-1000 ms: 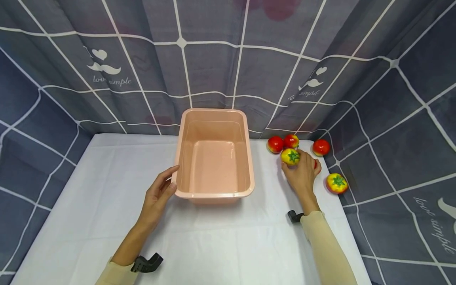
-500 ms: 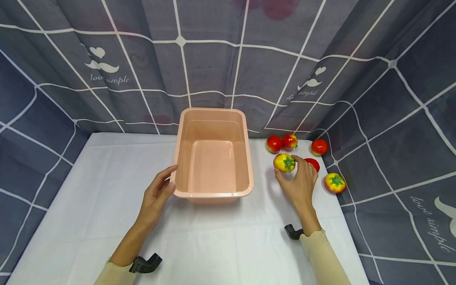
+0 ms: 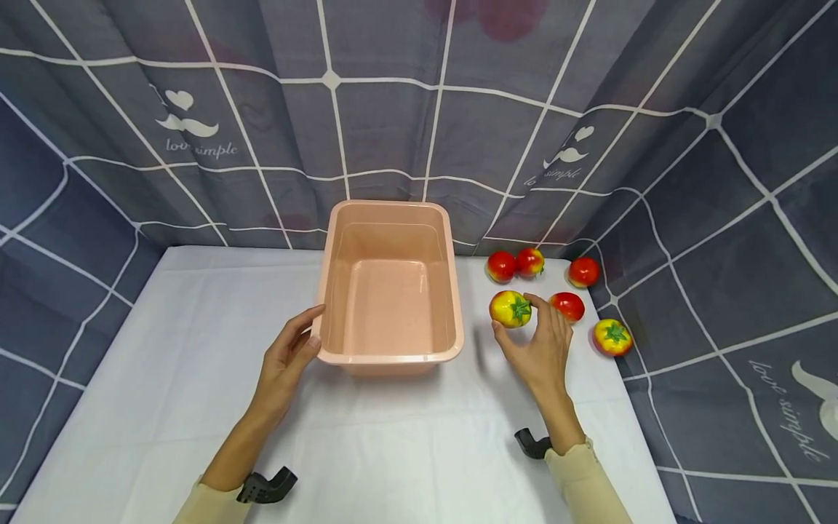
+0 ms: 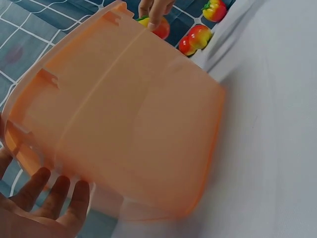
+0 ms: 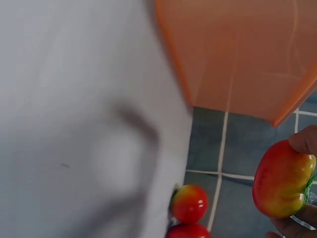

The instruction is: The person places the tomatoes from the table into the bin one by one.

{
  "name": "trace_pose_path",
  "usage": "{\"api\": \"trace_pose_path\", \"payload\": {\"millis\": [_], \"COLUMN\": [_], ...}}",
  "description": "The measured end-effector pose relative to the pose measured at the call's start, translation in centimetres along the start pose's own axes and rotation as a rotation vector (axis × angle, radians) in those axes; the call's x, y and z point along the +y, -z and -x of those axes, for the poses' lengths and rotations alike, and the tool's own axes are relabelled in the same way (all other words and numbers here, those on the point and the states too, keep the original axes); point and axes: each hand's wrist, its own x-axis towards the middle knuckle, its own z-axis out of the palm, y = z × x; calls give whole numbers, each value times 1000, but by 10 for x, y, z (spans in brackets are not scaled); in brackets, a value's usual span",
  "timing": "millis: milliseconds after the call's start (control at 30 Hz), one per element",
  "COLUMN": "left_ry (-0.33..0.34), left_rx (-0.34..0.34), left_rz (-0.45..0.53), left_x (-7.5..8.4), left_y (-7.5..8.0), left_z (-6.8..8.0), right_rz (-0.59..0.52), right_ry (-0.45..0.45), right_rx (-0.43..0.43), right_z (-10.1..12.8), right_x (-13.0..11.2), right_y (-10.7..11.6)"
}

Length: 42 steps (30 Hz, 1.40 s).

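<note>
My right hand (image 3: 543, 353) pinches a yellow-and-red tomato (image 3: 509, 309) between thumb and fingers, off the table to the right of the basin. In the right wrist view that tomato (image 5: 282, 181) shows its red side, with the green calyx turned toward the palm. My left hand (image 3: 288, 364) holds the left rim of a pink plastic basin (image 3: 390, 359). Several fingers (image 4: 57, 193) lie by the basin's rim in the left wrist view. No objects show inside the basin.
Two red tomatoes (image 3: 502, 267) sit close together at the back right. Further right lie one red tomato (image 3: 583, 271), another (image 3: 568, 307) behind my right hand, and a yellow-red one (image 3: 612, 337) at the table's edge. A grey checked curtain (image 3: 386, 131) encloses the white table (image 3: 196, 349).
The tomato in my right hand has come away from the others, moving left and nearer the basin. A red tomato behind that hand now shows more fully. My left hand stays at the basin.
</note>
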Motion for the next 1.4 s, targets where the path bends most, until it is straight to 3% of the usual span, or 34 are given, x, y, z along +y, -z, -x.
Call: {"api": "trace_pose_path", "payload": {"millis": [167, 367, 600, 900, 1400], "left_ry": [-20, -13, -3, 3, 0], "left_rx": [2, -15, -23, -22, -11], "left_rz": [16, 19, 2, -33, -54], "left_x": [-2, 1, 3, 2, 2], "left_y": [1, 2, 2, 4, 4], "left_z": [0, -1, 0, 2, 3], "right_rz": [-17, -49, -75, -82, -42], "right_ry": [28, 68, 150, 242, 287], "right_rx": [5, 1, -43, -186, -398], "right_z": [-8, -22, -39, -53, -63], "right_x": [-15, -49, -82, -109, -120], "right_y": [5, 11, 5, -3, -25]}}
